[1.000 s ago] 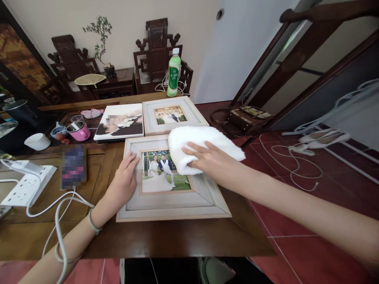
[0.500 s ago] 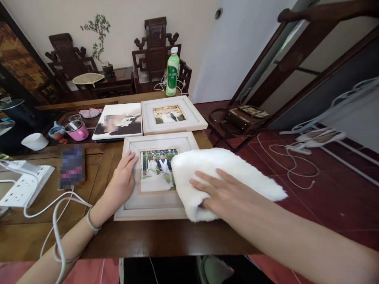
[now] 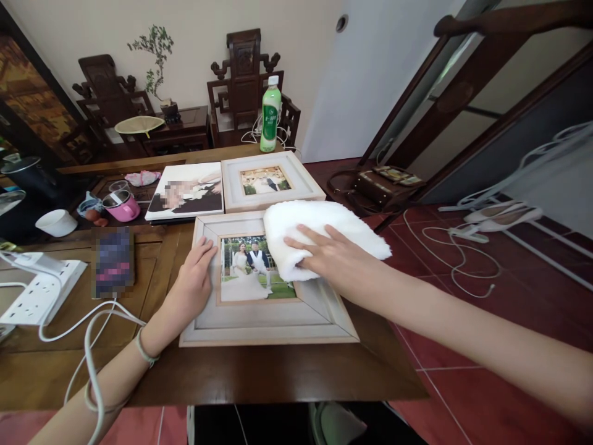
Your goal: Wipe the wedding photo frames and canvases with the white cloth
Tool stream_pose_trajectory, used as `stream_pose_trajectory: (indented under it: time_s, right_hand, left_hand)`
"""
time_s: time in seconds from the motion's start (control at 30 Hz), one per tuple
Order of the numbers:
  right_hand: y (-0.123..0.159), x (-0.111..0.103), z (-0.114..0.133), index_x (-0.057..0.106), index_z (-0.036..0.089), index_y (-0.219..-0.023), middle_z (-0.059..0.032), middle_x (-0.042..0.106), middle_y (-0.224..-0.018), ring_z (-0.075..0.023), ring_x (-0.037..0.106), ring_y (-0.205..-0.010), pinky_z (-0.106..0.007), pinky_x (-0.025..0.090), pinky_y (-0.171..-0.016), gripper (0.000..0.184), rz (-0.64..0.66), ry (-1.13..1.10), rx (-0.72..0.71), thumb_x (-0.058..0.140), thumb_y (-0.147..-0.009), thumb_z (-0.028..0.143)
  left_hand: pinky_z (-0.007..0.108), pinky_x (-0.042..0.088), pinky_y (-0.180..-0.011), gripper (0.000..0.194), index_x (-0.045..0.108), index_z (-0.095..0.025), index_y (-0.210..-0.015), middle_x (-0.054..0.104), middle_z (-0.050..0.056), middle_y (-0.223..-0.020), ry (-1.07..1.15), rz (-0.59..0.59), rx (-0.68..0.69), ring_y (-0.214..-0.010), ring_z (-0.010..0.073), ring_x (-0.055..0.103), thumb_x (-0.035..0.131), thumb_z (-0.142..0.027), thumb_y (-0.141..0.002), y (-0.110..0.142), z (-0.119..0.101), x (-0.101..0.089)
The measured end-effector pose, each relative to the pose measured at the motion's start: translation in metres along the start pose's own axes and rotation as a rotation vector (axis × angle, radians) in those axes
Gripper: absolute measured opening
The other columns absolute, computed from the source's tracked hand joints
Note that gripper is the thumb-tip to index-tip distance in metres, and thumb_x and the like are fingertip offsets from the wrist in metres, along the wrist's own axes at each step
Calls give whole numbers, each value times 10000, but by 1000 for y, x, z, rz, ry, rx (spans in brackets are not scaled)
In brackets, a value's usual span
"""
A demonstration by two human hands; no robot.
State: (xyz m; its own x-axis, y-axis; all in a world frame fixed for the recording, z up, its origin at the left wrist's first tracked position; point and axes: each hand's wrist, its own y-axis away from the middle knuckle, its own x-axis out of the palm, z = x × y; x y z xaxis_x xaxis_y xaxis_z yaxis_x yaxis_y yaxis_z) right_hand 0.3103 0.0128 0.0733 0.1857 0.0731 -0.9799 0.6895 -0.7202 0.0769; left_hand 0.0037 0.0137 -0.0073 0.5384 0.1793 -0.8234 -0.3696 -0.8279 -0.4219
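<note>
A framed photo [image 3: 269, 330] of a couple lies flat near the table's front edge, in a pale wooden picture frame. My left hand [image 3: 197, 275] grips the frame's left side, fingers over the border, thumb hidden. Over the upper right part of the frame, my right hand [image 3: 319, 250] holds a fluffy white cloth [image 3: 324, 216], fingers spread on top and the cloth folded at the thumb. The cloth covers the frame's upper right corner and hangs past its right side. A second framed photo [image 3: 273, 198] and an unframed photo panel [image 3: 185, 191] lie just behind.
A green bottle [image 3: 270, 117] stands at the table's back edge. To the left are a pink mug [image 3: 125, 207], a white cup [image 3: 56, 222], a phone-like blurred object [image 3: 113, 262] and a white power strip [image 3: 49, 287] with cables. A bag [image 3: 377, 185] sits on a chair at right.
My right hand and the white cloth have moved up and away from me across the frame, uncovering its lower right corner. My left hand stays on the left border.
</note>
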Motion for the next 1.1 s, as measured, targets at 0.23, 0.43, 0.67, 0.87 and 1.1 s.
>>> stream_pose_trajectory:
  time_s: [0.23,0.43,0.67,0.87,1.1]
  right_hand:
    - [28,-3,29,760,203,-813,-134,580,-1391,-434,459,-1329,-654,434,-982,312,39,-89,-62,603,-693,-38]
    - [34,-7,33,754,210,-847,-125,586,-1385,-416,486,-1312,-607,450,-993,333,24,-146,-65,617,-667,-35]
    - [5,3,11,753,180,-910,-104,534,-1445,-366,419,-1378,-587,421,-1035,505,-23,-63,27,487,-644,-158]
    - [5,-1,12,754,182,-877,-114,534,-1443,-387,399,-1386,-625,411,-1026,449,25,-77,3,500,-667,-123]
    - [31,-24,40,761,167,-932,-186,531,-1431,-463,390,-1368,-704,382,-1012,340,189,-306,-119,595,-679,13]
  left_hand:
    - [534,356,-1161,540,538,-135,-1343,526,172,-1425,-10,-19,-16,-1427,274,392,365,-24,-843,0,0,1]
    - [546,348,-1163,554,514,-154,-1368,512,168,-1442,-8,2,3,-1435,276,379,375,-25,-848,0,1,0]
    - [544,350,-1161,513,524,-108,-1346,512,203,-1429,-5,-16,30,-1434,285,378,353,-33,-869,1,0,0]
    - [538,339,-1169,529,517,-129,-1359,504,188,-1437,6,-7,15,-1438,279,371,360,-31,-864,0,0,1]
    - [546,315,-1180,533,522,-83,-1357,506,207,-1428,-16,32,26,-1441,310,360,371,-23,-850,0,2,-2]
